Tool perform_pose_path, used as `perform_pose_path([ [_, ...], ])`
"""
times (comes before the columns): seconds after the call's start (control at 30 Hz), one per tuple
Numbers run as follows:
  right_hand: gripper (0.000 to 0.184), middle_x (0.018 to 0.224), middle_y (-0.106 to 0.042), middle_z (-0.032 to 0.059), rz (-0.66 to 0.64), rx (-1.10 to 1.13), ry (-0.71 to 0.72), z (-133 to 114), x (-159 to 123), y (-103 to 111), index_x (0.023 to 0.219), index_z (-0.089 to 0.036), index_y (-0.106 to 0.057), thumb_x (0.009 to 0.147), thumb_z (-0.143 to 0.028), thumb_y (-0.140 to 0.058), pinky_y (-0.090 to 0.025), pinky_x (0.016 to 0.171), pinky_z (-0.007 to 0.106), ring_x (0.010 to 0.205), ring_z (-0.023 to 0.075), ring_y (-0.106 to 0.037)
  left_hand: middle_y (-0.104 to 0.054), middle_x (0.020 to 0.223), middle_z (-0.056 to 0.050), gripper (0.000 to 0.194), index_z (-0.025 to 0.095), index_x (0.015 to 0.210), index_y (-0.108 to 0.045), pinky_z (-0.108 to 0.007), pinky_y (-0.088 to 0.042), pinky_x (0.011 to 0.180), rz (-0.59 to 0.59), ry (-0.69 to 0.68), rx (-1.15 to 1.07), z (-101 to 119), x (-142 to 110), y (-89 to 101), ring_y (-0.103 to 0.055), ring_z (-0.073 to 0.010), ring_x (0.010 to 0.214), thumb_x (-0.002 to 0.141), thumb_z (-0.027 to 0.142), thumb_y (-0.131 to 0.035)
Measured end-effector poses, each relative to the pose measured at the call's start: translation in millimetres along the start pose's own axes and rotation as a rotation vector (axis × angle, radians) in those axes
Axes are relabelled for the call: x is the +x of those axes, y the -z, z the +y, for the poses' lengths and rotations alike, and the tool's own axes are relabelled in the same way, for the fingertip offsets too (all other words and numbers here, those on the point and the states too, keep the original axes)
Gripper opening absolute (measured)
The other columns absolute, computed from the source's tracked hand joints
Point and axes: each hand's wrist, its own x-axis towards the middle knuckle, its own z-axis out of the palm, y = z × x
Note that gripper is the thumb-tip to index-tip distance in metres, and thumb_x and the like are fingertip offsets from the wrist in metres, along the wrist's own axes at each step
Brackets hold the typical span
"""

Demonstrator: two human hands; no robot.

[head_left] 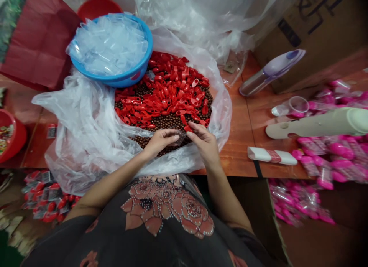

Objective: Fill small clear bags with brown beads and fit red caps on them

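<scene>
From my remote post I am watching the left hand (160, 143) pinching a small, clear plastic packet (180, 137) between thumb and fingers, while the right hand (206, 145) is gripping a small, glossy red plastic piece (188, 128) at its fingertips. Both items are sitting close together above a bed of round brown beads (169, 122). Just beyond, a heap of loose red plastic pieces (163, 98) is covering the beads, and a round blue plastic basin (126, 79) is standing to the left.
</scene>
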Motion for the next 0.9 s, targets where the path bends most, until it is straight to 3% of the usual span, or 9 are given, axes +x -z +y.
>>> perform_pose_path([
  [0.17,0.028,0.112,-0.068,0.0008,-0.034,-0.087,0.076,-6,1,-7,0.112,-0.033,-0.072,0.085,-0.028,-0.068,-0.051,0.101,0.039,0.106,0.0167,-0.064,-0.073,0.107,-0.01,0.031,0.016,0.104,-0.075,-0.035,-0.052,0.089,0.014,-0.105,0.115,1,-2,3.2,-0.066,-0.0189,0.093,0.075,0.027,-0.075],
  [0.33,0.031,0.118,-0.067,0.0006,0.066,-0.067,0.075,1,5,-1,0.116,-0.033,-0.07,0.086,-0.032,-0.067,-0.046,0.109,0.045,0.113,0.0183,-0.062,-0.073,0.106,-0.009,0.031,0.018,0.104,-0.075,-0.036,-0.054,0.086,-0.009,0.06,-0.118,1,0,8.8,-0.067,-0.0187,0.091,0.074,0.025,-0.075],
  [0.5,0.031,0.118,-0.067,0.0005,0.036,-0.054,0.054,2,8,0,0.116,-0.034,-0.07,0.086,-0.033,-0.067,-0.046,0.108,0.044,0.112,0.0182,-0.062,-0.073,0.108,-0.009,0.033,0.018,0.104,-0.075,-0.035,-0.054,0.089,-0.045,0.098,-0.215,-1,-1,9.3,-0.068,-0.0189,0.095,0.07,0.017,-0.076],
  [0.7,0.024,0.111,-0.071,-0.0001,-0.121,-0.175,0.14,-5,7,-10,0.109,-0.035,-0.073,0.087,-0.03,-0.065,-0.05,0.102,0.041,0.107,0.0175,-0.063,-0.073,0.106,-0.008,0.034,0.018,0.104,-0.075,-0.037,-0.051,0.091,0.04,-0.057,0.025,-6,0,11.8,-0.067,-0.0194,0.094,0.071,0.016,-0.075],
  [0.9,0.024,0.109,-0.072,-0.0003,-0.132,-0.188,0.178,-2,6,-15,0.11,-0.037,-0.072,0.089,-0.028,-0.064,-0.052,0.098,0.041,0.104,0.0168,-0.066,-0.074,0.105,-0.007,0.029,0.018,0.101,-0.076,-0.039,-0.047,0.098,0.07,-0.208,0.307,0,-3,15.9,-0.066,-0.0203,0.097,0.072,0.017,-0.072],
])
